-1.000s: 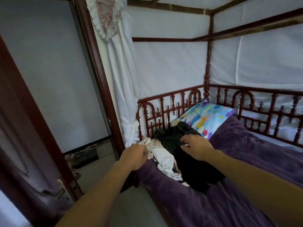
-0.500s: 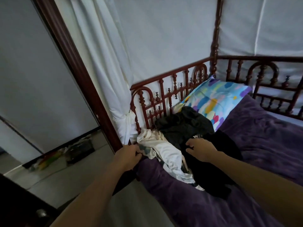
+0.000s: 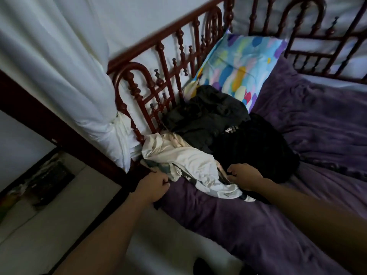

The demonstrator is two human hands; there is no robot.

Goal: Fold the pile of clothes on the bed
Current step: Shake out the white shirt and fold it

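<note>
Left hand (image 3: 154, 185) and right hand (image 3: 245, 176), fingers curled, each grip white garment (image 3: 190, 161) at bed (image 3: 238, 225) near-left corner; black clothes (image 3: 208, 116) behind.

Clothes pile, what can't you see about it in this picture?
Black clothes, head view: too dark and bunched to count or name.
White cloth, head view: its own folds hide its shape.
Left hand and right hand, head view: curled fingers hide whether they grip cloth.
Floor clutter, head view: blurred.
</note>
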